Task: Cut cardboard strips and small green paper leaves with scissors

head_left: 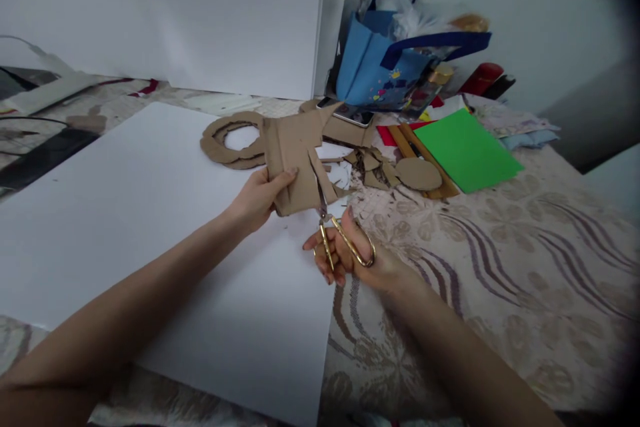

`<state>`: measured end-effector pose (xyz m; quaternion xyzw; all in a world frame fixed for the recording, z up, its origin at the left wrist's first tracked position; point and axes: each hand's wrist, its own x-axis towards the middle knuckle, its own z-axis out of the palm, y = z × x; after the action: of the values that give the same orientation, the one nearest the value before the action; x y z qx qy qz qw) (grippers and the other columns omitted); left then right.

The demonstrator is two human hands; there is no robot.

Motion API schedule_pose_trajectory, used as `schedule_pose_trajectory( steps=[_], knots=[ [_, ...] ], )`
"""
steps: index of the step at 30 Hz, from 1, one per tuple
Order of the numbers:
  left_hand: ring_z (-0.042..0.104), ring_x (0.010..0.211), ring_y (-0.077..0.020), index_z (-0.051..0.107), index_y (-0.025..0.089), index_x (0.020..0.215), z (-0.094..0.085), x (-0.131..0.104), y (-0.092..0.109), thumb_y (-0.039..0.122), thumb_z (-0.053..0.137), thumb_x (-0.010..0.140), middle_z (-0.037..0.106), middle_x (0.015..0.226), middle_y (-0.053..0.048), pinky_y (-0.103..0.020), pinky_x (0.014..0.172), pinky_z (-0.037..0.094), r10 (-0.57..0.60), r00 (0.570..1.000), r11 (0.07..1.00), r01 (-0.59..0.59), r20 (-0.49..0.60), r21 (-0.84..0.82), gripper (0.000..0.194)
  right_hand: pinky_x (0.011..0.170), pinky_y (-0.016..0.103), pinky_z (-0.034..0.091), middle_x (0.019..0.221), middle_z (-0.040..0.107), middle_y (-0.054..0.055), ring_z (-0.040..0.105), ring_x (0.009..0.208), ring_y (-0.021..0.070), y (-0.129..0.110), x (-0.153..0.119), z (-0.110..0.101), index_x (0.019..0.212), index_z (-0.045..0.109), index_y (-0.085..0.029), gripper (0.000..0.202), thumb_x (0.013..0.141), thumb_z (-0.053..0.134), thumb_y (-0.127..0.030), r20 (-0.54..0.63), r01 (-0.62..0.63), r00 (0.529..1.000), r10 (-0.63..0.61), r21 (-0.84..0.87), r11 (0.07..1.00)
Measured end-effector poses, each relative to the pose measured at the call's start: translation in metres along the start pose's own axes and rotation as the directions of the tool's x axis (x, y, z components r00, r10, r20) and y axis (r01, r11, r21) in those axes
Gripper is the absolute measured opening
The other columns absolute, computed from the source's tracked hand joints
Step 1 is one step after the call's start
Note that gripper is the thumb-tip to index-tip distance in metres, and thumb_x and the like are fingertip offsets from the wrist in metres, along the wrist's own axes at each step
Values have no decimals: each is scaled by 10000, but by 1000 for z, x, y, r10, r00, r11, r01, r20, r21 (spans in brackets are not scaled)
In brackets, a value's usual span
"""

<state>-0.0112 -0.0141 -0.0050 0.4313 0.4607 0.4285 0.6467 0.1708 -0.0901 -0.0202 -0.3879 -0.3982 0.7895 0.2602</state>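
My left hand (263, 199) grips the left edge of a brown cardboard piece (293, 147), thumb on top, holding it above a white board (115, 213). In my right hand (350, 250) is a pair of gold-handled scissors (327, 240), its loops around my thumb and fingers. The blades are partly apart, with the cardboard's lower right edge between them, and a slit runs up from there. Behind the cardboard lie ring-shaped cardboard cutouts (215, 140). Torn cardboard scraps (373, 167) and a rounded cardboard piece (419, 174) rest to the right.
Green paper sheets (467, 150) lie at the right over a brown strip. A phone (353, 113) sits behind the cardboard. At the back stand a blue bag (370, 67) and bottles. A white panel (165, 13) rises behind; a patterned cloth (500, 260) covers the table.
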Motion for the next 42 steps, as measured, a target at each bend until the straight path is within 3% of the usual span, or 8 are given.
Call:
schedule_pose_trajectory(
  steps=[6,10,15,21,29,36,42],
  knots=[
    [626,925,-189,647,164,966,-36,23,9,369,718,701,680,1014,-82,-266,772,515,-12,1000,999,12,-6,30,342,382,198,315,614,559,16,508,440,96,-5,-15,-23,812,631,-135,712,795,283,-756,4,-50,999,54,-310,949],
    [627,928,-199,660,167,956,-53,29,14,365,722,700,684,993,-100,-251,738,527,-47,996,996,40,78,85,330,408,209,302,615,505,-5,478,460,91,-15,-27,-44,831,613,-138,670,822,288,-724,-85,2,995,-48,-478,879],
    [654,855,-227,667,178,1008,-48,19,21,338,708,714,696,927,-108,-292,710,537,-103,948,975,37,300,217,338,432,225,334,638,491,-6,468,503,107,-25,-31,-43,839,591,-156,596,820,350,-700,-106,23,990,-95,-539,842],
    [662,830,-217,675,180,1001,-39,10,27,341,693,725,694,996,-98,-275,688,531,-134,899,942,-15,417,334,321,426,207,339,692,515,3,484,541,104,-34,-27,-39,871,604,-158,620,796,355,-721,-31,37,997,-67,-578,815],
    [670,703,-223,696,181,949,-36,5,32,332,732,669,709,838,-75,-303,626,530,-217,866,932,46,451,360,320,414,203,334,703,542,16,474,549,108,-43,-19,-31,948,622,-152,620,808,366,-699,-66,6,996,-65,-657,754],
    [647,660,-186,686,188,890,-42,7,31,382,702,698,711,825,-64,-259,575,510,-217,833,905,-24,510,424,274,418,209,333,657,535,11,437,508,102,-46,-14,-32,919,630,-164,583,835,353,-671,-17,15,999,-35,-668,744],
    [634,698,-160,639,151,971,-48,10,34,365,662,760,698,888,-68,-223,579,504,-267,738,887,-63,620,457,301,454,235,358,655,523,10,449,519,113,-50,-14,-23,914,611,-167,555,872,318,-636,-14,9,999,-29,-751,660]
  ],
)
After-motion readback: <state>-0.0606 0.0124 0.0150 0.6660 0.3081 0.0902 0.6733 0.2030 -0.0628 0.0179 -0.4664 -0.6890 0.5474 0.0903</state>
